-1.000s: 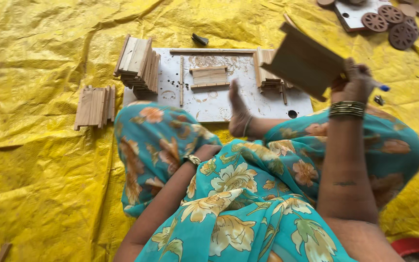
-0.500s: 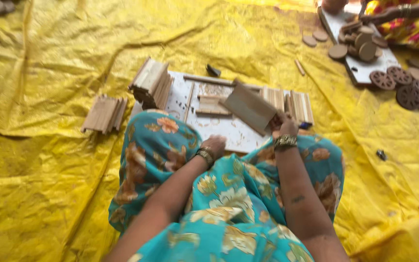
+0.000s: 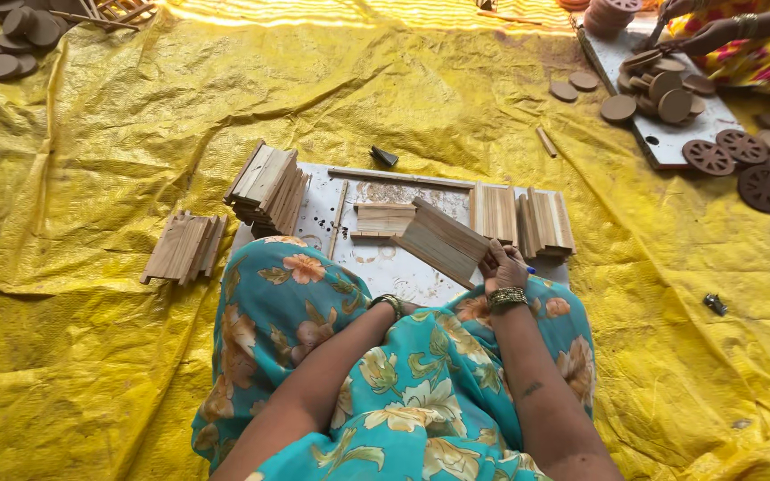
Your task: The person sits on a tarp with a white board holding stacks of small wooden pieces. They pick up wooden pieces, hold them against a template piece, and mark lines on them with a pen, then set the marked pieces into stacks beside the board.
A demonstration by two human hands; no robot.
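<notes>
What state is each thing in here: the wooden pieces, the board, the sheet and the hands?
Right hand: gripping a wooden panel.
Wooden panel: held tilted above the white board.
White board: flat on the sheet, scuffed.
Slat stack: piled, leaning on the board's left end.
Slat bundle: lying on the yellow sheet.
Yellow sheet: spread out, crumpled.
Left hand: mostly hidden behind the knee.

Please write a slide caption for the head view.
Right hand holds a wooden panel over a white board.
</notes>
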